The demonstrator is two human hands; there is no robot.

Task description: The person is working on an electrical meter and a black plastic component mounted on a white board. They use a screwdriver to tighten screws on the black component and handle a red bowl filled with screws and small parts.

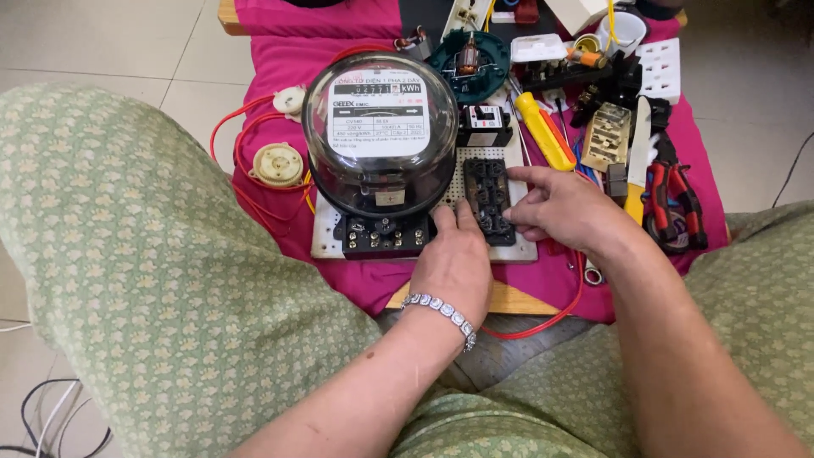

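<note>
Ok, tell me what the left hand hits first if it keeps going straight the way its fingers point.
Probably the black terminal block: the left hand points up the white perforated board, fingertips already at the block's near left edge. Beyond it sits a small black breaker.

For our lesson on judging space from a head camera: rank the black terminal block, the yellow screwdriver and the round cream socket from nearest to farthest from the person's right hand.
From the right hand:
1. Black terminal block, touched by its fingertips, just left of it.
2. Yellow screwdriver, above the hand on the pink cloth.
3. Round cream socket, far left, beyond the electricity meter.
</note>
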